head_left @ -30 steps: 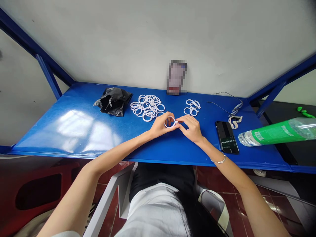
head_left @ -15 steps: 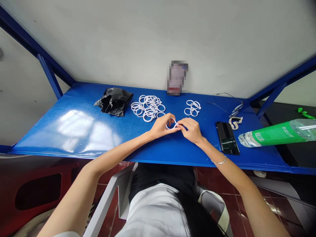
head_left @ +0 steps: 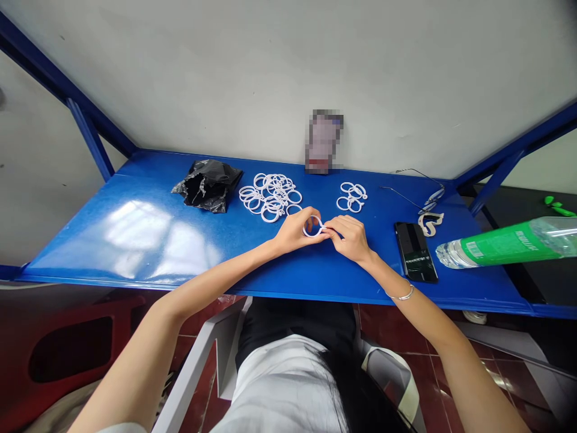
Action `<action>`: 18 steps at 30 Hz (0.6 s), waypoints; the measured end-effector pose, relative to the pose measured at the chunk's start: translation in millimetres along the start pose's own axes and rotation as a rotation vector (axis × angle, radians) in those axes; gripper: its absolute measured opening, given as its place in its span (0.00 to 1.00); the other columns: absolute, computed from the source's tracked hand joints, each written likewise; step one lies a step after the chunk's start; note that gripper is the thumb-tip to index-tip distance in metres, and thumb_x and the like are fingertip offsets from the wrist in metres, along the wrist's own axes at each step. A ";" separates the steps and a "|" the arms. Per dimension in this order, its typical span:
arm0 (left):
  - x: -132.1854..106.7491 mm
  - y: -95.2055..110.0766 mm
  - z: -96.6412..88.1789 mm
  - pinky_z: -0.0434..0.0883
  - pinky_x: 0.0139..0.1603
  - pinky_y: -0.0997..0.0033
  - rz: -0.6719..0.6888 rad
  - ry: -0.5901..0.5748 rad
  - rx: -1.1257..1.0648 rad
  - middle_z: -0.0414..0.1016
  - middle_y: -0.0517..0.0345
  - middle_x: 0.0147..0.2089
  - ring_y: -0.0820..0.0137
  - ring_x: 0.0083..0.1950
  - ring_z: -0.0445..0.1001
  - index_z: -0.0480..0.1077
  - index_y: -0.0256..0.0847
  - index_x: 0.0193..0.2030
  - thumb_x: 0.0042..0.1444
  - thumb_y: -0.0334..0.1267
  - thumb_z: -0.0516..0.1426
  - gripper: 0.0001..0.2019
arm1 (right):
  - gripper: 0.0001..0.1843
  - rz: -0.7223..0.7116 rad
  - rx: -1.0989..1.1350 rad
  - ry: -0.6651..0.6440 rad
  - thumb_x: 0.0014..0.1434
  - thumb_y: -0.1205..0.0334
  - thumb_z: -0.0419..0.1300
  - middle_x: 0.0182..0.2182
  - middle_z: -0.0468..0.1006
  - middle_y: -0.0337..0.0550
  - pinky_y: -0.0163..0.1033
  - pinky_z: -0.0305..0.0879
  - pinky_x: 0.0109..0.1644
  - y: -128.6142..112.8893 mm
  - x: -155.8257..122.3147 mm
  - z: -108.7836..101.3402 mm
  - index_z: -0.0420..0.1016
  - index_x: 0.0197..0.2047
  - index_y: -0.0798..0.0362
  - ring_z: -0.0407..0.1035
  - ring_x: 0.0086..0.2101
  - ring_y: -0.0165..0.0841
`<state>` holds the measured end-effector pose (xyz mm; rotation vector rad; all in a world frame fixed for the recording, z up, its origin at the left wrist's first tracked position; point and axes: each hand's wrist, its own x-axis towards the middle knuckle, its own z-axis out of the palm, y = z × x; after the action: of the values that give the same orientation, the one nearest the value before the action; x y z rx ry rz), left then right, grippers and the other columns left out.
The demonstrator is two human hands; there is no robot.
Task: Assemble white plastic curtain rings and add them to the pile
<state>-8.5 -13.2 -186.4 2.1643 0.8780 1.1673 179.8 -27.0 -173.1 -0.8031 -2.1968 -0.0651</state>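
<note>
Between my two hands, over the front half of the blue table, is a white plastic curtain ring (head_left: 311, 236) with a small eyelet at its right side. My left hand (head_left: 291, 231) curls around the ring from the left, thumb below and fingers behind. On the other side my right hand (head_left: 350, 237) pinches the eyelet end with thumb and fingertips. The exact grip at the eyelet is too small to make out. A loose pile of similar white rings (head_left: 273, 193) lies behind my left hand. Several more rings (head_left: 349, 200) form a smaller group behind my right hand.
A crumpled black plastic bag (head_left: 220, 183) sits left of the pile. A blurred-out upright object (head_left: 323, 144) leans on the wall. On the right are a black phone (head_left: 415, 255), eyeglasses (head_left: 435, 197), a pale curved piece (head_left: 431, 225) and a green-labelled bottle (head_left: 500, 243).
</note>
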 end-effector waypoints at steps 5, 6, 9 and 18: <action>-0.3 0.3 -0.1 0.66 0.27 0.78 0.021 0.010 0.000 0.71 0.61 0.32 0.78 0.26 0.69 0.64 0.39 0.39 0.53 0.56 0.61 0.21 | 0.09 -0.005 -0.011 0.000 0.64 0.66 0.56 0.26 0.79 0.40 0.38 0.60 0.31 -0.7 0.3 -0.9 0.73 0.32 0.52 0.69 0.26 0.31; -0.3 0.4 -0.1 0.66 0.27 0.79 0.023 0.010 0.002 0.71 0.61 0.32 0.78 0.25 0.69 0.64 0.39 0.39 0.53 0.56 0.61 0.21 | 0.09 -0.002 -0.014 -0.005 0.64 0.66 0.56 0.26 0.79 0.40 0.38 0.60 0.31 -0.8 0.2 -1.0 0.73 0.32 0.52 0.70 0.26 0.31; -0.4 1.1 -0.2 0.67 0.27 0.79 0.015 0.004 0.007 0.71 0.61 0.31 0.78 0.25 0.69 0.64 0.39 0.39 0.53 0.55 0.61 0.21 | 0.10 0.007 -0.024 -0.019 0.65 0.65 0.55 0.25 0.79 0.40 0.38 0.59 0.31 -1.0 -0.3 -1.1 0.73 0.31 0.52 0.70 0.26 0.31; 0.0 1.9 -0.7 0.66 0.27 0.79 0.022 0.009 0.002 0.71 0.61 0.31 0.78 0.25 0.68 0.63 0.38 0.39 0.53 0.56 0.61 0.22 | 0.08 0.003 -0.003 0.001 0.64 0.67 0.56 0.26 0.80 0.40 0.38 0.61 0.31 -1.7 0.3 -0.8 0.73 0.32 0.52 0.70 0.25 0.31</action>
<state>-8.5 -14.3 -184.7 2.1771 0.8620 1.1878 179.1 -28.4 -172.0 -0.8079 -2.1947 -0.0681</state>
